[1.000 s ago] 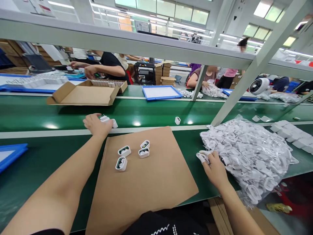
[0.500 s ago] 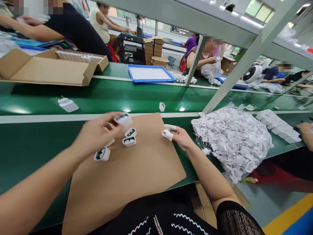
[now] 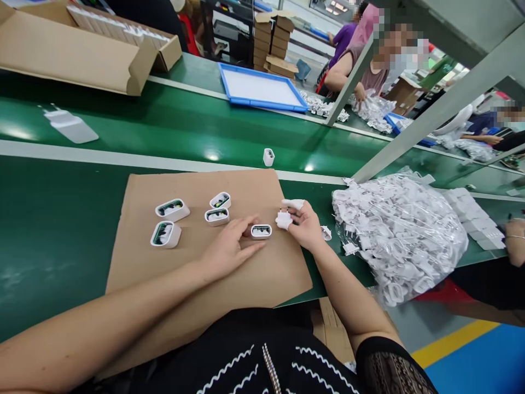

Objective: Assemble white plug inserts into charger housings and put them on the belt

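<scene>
My left hand grips an open white charger housing by its side, low over the brown cardboard sheet; dark and white parts show inside. Just to its right, my right hand, with white covers on two fingertips, pinches a small white plug piece whose two pins point away from me. The two pieces are apart. Several similar open housings stand on the sheet, among them a front-left one, one behind it and a touching pair in the middle.
Right of the sheet lies a clear bag of white plug parts, with white blocks beyond. A housing and a pinned charger lie on the green belt. A slanting metal post rises behind the bag. Co-workers sit across.
My left hand has carried the housing rightward across the cardboard, close to my right hand. The plug piece's pins now show in my right hand. My view has tilted downward.
</scene>
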Demonstrator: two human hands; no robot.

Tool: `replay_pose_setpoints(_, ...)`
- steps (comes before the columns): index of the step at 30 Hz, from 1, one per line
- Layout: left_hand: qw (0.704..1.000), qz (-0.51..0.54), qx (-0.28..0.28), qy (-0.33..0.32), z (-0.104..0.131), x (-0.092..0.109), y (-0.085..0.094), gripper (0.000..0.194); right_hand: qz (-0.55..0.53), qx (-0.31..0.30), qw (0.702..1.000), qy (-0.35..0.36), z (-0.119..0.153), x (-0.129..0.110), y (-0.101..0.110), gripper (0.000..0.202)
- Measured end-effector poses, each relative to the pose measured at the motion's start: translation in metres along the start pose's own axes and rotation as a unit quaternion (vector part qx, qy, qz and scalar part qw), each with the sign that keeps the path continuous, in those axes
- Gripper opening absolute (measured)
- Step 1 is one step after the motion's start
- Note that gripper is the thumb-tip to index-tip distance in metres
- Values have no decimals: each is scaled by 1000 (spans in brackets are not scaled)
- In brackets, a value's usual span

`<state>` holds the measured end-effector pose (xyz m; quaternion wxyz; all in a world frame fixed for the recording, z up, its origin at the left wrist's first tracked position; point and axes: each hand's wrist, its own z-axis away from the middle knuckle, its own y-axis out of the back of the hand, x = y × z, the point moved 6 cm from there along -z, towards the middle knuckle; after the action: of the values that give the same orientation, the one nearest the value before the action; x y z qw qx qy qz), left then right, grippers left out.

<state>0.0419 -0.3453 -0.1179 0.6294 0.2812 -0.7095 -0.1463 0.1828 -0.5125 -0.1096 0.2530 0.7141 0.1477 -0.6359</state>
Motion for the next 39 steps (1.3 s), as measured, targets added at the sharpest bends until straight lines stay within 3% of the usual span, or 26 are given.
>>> replay_pose_setpoints(4,999,46,-11,26,-1,-2,-1,35,82,-27,996,-1,1,5,-2,42)
replay_pose_setpoints(9,997,69,0,34,-5,-3,2,37,134,4,991,-19,0,7,11,35)
replay_pose_setpoints(12,996,89,-3,25,-6,-4,1,34,226,25,974,3,3,-4,13,25)
replay_pose_setpoints(15,995,102,-6,21,-6,-5,0,33,199,26,979,35,10,-26,4,22)
replay_pose_setpoints(17,994,105,-7,19,-6,-4,1,33,200,-5,975,100,18,-46,-11,21)
replay_pose_setpoints(19,994,107,-7,13,-7,-2,2,33,259,-70,950,162,26,-63,-31,24)
replay_pose_setpoints(22,995,99,-4,-2,-8,2,4,30,370,-148,895,199,31,-72,-53,29)
replay_pose_setpoints(26,996,89,-3,-3,-8,1,5,28,454,-171,844,228,27,-75,-64,25)
replay_pose_setpoints(33,995,101,-10,3,-9,2,5,31,469,-152,834,246,24,-81,-61,23)
replay_pose_setpoints(39,995,96,-7,2,-9,1,6,33,491,-171,818,245,23,-78,-67,24)
